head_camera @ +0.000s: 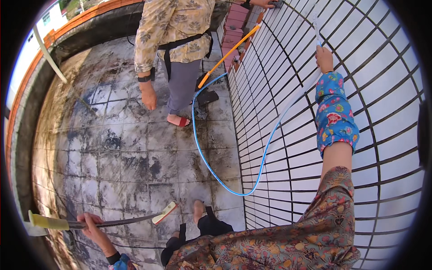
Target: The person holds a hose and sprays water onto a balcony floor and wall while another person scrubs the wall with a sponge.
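Note:
My right hand [324,59] grips the end of a blue hose [263,158] and holds it up near the white tiled wall [364,135]. Water [315,28] sprays from it towards the top of the view. The hose hangs from that hand in a long loop and runs up past the other person's foot. At the lower left, my left hand [91,224] is closed around the dark shaft of a long-handled tool [125,221]. This has a pale yellow grip at one end and a cream-coloured head [164,212] at the other.
Another person [182,44] in a patterned shirt stands ahead, one hand [265,3] on the wall with a dark pad. An orange-handled pole [229,55] leans near pink steps [233,30]. Stained tiles [162,165] cover the floor; a low parapet [25,128] runs along the left.

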Demonstrator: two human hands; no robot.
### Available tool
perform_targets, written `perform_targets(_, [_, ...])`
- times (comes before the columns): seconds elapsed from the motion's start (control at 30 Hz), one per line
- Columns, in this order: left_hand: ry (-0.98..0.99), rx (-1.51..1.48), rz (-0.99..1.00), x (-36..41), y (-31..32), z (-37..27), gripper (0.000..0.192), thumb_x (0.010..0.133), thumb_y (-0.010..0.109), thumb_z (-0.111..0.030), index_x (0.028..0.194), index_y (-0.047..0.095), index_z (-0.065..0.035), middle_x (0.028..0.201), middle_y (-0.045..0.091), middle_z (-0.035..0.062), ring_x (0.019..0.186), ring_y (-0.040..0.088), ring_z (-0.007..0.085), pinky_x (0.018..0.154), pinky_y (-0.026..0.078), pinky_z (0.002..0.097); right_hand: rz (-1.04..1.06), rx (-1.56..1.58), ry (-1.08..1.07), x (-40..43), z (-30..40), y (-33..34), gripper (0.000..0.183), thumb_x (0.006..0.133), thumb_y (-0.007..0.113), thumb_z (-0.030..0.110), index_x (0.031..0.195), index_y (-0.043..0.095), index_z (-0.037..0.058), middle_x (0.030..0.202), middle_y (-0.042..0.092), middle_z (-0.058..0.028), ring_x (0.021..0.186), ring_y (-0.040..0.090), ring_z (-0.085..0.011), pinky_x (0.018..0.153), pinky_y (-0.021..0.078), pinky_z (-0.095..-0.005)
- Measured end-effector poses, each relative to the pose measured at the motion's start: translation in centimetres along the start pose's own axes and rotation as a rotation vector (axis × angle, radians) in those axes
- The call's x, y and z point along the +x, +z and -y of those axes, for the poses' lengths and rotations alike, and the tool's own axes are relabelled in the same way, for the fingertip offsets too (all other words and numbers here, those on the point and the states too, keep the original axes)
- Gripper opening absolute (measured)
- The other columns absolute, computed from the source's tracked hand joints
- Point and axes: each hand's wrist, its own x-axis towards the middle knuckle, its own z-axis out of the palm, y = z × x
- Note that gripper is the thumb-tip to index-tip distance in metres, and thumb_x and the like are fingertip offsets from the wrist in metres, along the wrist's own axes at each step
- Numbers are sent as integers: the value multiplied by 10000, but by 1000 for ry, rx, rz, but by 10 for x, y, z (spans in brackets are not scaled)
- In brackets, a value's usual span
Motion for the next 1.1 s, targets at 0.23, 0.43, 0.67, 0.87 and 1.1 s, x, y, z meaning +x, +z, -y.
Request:
perform_targets(0.23, [3, 5, -21, -5, -17, -1, 193, 906, 439, -163, 745, 374, -79, 568, 339, 9, 492, 356, 92, 455, 318, 237, 149, 7, 104, -76, -55, 69, 388, 840, 453, 334, 662, 527, -3, 503, 510, -83, 378, 487, -183, 377, 388, -331])
perform_targets(0.43, [-6, -1, -5, -1, -36, 1, 194, 904, 441, -165, 746, 372, -77, 568, 343, 11, 498, 360, 95, 465, 317, 237, 161, 43, 107, -156, -70, 70, 367, 839, 460, 321, 663, 519, 5, 495, 495, -75, 373, 476, -173, 351, 361, -318])
perform_targets(0.67, [39, -64, 119, 7, -55, 10, 201, 897, 450, -163, 734, 371, -76, 568, 378, 18, 503, 379, 95, 484, 320, 237, 114, 70, 295, -266, -82, -11, 339, 843, 452, 313, 692, 502, 14, 518, 469, -57, 339, 401, -132, 318, 314, -282])
perform_targets(0.87, [74, -217, 352, 14, -56, 11, 233, 881, 489, -198, 715, 391, -67, 558, 410, 25, 519, 395, 101, 514, 321, 235, 3, 132, 426, -422, -71, -87, 336, 855, 462, 324, 726, 522, 19, 527, 462, -39, 345, 372, -104, 320, 283, -261])
perform_targets(1.1, [115, -300, 628, -3, -77, 2, 228, 875, 509, -205, 738, 396, -62, 549, 409, 30, 518, 407, 106, 527, 332, 239, -113, 166, 619, -615, -27, -150, 342, 877, 454, 329, 712, 499, 32, 529, 444, -25, 350, 372, -88, 325, 284, -240])
